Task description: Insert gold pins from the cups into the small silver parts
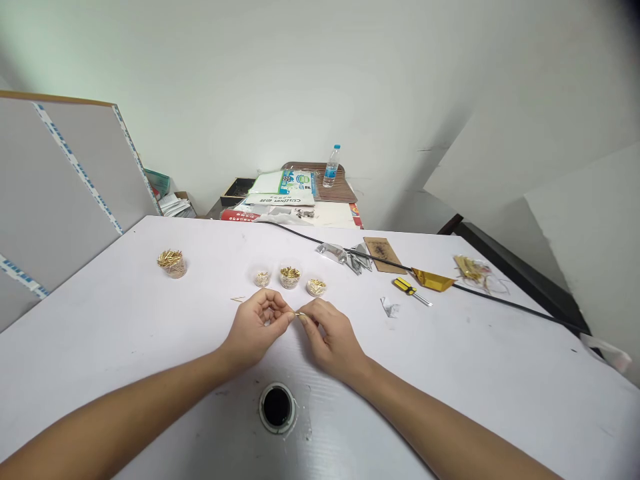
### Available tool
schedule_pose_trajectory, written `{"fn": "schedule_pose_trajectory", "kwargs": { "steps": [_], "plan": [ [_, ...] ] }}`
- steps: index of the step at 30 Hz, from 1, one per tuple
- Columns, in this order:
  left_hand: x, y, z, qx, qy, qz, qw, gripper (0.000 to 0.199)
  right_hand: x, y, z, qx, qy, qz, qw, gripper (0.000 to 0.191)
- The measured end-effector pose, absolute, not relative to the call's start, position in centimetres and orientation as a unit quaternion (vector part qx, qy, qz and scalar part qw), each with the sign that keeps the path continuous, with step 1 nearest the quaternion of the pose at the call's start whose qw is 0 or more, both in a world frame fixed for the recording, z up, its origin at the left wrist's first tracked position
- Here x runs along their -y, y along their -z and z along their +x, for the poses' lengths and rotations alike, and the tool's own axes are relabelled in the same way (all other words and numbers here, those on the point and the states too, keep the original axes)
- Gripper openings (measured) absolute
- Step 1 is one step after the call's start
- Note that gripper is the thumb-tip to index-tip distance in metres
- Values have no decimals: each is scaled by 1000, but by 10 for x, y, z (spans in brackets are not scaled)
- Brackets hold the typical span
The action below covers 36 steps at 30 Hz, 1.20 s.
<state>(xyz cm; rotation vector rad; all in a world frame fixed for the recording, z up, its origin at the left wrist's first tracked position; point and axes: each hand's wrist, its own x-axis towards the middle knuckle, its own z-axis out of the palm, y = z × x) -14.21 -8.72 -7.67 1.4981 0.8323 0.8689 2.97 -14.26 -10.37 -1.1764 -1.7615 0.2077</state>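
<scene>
Between my two hands is a small thin gold-coloured metal piece (299, 314), pinched at both ends. My left hand (257, 325) closes thumb and forefinger on its left end, the other fingers curled. My right hand (333, 335) grips the right end between thumb and fingers. Just beyond the hands stand three small clear cups: a left cup (262, 279) of tiny light pieces, a middle cup (290, 277) of gold pieces and a right cup (316, 287) of gold pieces. A few loose thin gold pieces (237, 299) lie left of my left hand.
A round container of black content (277, 407) sits nearer me. At left is a heaped cup of gold pins (173, 264). A yellow-black screwdriver (411, 291), silver packets (345, 255), brown card (384, 255), black cable (510, 307) and clear bag (479, 272) lie at right. A bottle (331, 167) stands behind.
</scene>
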Motion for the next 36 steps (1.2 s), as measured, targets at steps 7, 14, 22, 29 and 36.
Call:
{"fn": "schedule_pose_trajectory", "kwargs": {
  "steps": [7, 14, 22, 29, 36],
  "plan": [
    [87, 77, -142, -355, -368, 643, 570, 25, 142, 104, 30, 733, -73, -489, 468, 17],
    [86, 79, -141, -357, -373, 628, 582, 27, 142, 103, 31, 737, -61, -485, 466, 17],
    [87, 79, -141, -357, -371, 624, 587, 27, 142, 104, 30, 732, -74, -489, 469, 18],
    [86, 81, -141, -352, -372, 623, 591, 28, 142, 103, 29, 725, -89, -492, 473, 18],
    [85, 84, -146, -366, -355, 622, 594, 29, 144, 102, 31, 714, -135, -491, 481, 18]
  ]
}}
